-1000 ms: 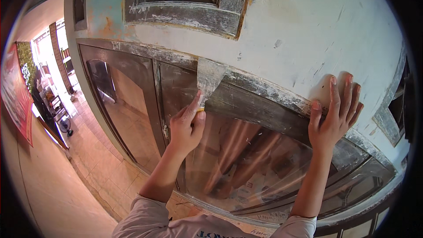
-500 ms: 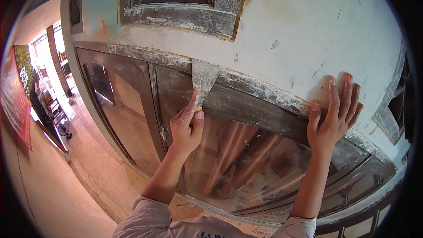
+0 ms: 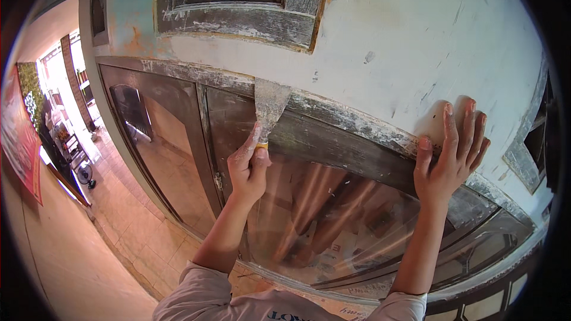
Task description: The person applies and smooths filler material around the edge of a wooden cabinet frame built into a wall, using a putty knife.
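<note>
My left hand grips a wide, dust-covered putty knife by its handle, the yellow collar showing above the thumb. The blade's upper edge lies on the weathered wooden lintel, which has patchy white and dark paint. My right hand is open, fingers spread and pressed on the white wall and the lintel's top edge. Below are dark-framed doors with glass panes.
A framed vent opening sits above; smaller openings flank it. At the left, a passage with a tiled floor leads to daylight, past a standing fan and a red banner. Another wooden frame is at right.
The putty knife and my left hand have shifted left along the lintel. My right hand stays on the wall at nearly the same spot.
</note>
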Available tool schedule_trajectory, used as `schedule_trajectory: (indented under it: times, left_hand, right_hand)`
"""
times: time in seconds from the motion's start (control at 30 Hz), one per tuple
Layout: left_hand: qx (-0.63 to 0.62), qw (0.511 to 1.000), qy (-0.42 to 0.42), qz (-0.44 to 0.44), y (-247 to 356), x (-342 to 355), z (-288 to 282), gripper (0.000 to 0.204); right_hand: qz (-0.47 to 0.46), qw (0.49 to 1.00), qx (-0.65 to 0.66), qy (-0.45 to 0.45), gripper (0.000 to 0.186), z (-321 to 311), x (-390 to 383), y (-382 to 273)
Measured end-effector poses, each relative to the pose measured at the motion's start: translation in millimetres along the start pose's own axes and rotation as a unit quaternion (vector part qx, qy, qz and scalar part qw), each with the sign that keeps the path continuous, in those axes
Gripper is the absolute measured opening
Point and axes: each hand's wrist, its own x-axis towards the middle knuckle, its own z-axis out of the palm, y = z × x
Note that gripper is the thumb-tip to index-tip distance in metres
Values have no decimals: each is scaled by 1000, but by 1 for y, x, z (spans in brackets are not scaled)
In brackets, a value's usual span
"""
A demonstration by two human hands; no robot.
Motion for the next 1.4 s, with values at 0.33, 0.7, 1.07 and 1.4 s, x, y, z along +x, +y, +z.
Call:
schedule_trajectory:
  times: [0.33, 0.7, 1.07, 1.4]
  left_hand:
    - [-75, 992, 92, -51, -13, -11, -3, 46]
    - [144, 989, 6, 13, 6, 30, -29, 46]
    - [116, 992, -53, 5, 29, 18, -1, 48]
    - [142, 987, -74, -1, 43, 20, 6, 46]
  right_hand:
    - [-9, 1000, -20, -13, 51, -3, 1, 0]
    - [-2, 1000, -21, -16, 50, -4, -1, 0]
    - [27, 1000, 0, -12, 46, -2, -1, -3]
    - [25, 1000, 7, -9, 45, -1, -5, -2]
